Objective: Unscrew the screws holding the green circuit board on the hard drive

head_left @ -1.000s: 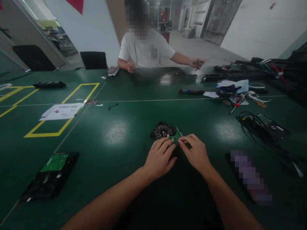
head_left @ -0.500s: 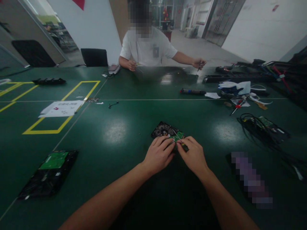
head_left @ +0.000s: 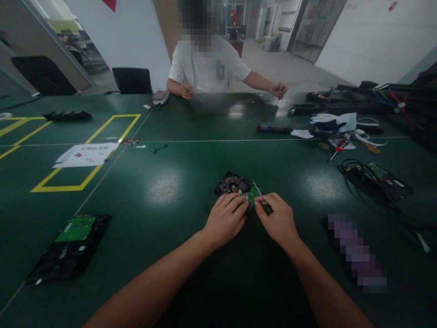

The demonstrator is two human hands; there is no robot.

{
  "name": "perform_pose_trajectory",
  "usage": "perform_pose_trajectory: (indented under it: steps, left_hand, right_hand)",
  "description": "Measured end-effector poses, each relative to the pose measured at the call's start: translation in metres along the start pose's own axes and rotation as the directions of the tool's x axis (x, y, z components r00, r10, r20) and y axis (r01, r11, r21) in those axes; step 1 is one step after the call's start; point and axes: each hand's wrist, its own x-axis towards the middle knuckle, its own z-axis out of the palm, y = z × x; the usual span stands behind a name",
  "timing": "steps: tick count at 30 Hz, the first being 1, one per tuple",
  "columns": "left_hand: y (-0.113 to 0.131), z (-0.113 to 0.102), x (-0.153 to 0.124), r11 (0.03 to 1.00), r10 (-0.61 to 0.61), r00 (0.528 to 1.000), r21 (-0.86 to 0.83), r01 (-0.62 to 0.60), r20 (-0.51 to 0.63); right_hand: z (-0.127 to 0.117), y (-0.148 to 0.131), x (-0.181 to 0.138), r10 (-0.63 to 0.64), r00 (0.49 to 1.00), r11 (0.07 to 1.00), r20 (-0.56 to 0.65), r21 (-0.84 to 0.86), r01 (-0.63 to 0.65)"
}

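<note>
A hard drive (head_left: 229, 183) lies on the green table in front of me, its black casing angled away. Its green circuit board (head_left: 253, 193) shows on the right side. My left hand (head_left: 228, 213) is closed over the drive's near edge, fingers at the board, hiding part of both. In my right hand (head_left: 276, 214) is a screwdriver (head_left: 266, 206) with a dark, yellow-marked handle. Its thin shaft points up and left over the board, and the tip appears to be clear of it.
Another black drive with a green board (head_left: 77, 228) lies at left. To the right are a blurred purple item (head_left: 357, 250), cables (head_left: 362, 180) and a red-handled screwdriver (head_left: 337, 150). A paper sheet (head_left: 83, 156) lies by yellow tape. Across the table sits a person (head_left: 208, 68) holding thin tools.
My right hand has moved slightly right with the screwdriver, whose shaft now sits further right over the board. My left hand stays on the drive. The person opposite has shifted their hands slightly.
</note>
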Motion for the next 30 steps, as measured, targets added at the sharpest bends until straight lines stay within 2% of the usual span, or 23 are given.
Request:
perform_pose_trajectory:
  steps: [7, 13, 16, 30]
  left_hand:
    - [0.0004, 0.0, 0.0003, 1.0, 0.0, 1.0, -0.005, 0.0, 0.008]
    - [0.0013, -0.0028, 0.0011, 1.0, 0.009, 1.0, -0.004, -0.009, 0.0]
    - [0.0016, -0.0035, 0.0017, 1.0, 0.011, 1.0, 0.003, -0.011, 0.0]
    - [0.0018, -0.0025, 0.0017, 1.0, 0.013, 1.0, -0.015, -0.014, -0.014]
  right_hand:
    - [0.009, -0.0066, 0.0022, 0.021, 0.998, 0.999, 0.054, -0.052, -0.018]
    - [0.0024, -0.0045, 0.004, 0.033, 0.999, 0.999, -0.017, 0.001, -0.033]
    - [-0.0007, -0.0035, 0.0036, 0.063, 0.998, 0.998, -0.012, 0.022, -0.063]
    - [0.0045, -0.0077, 0.0043, 0.016, 1.0, 0.999, 0.016, 0.044, -0.017]
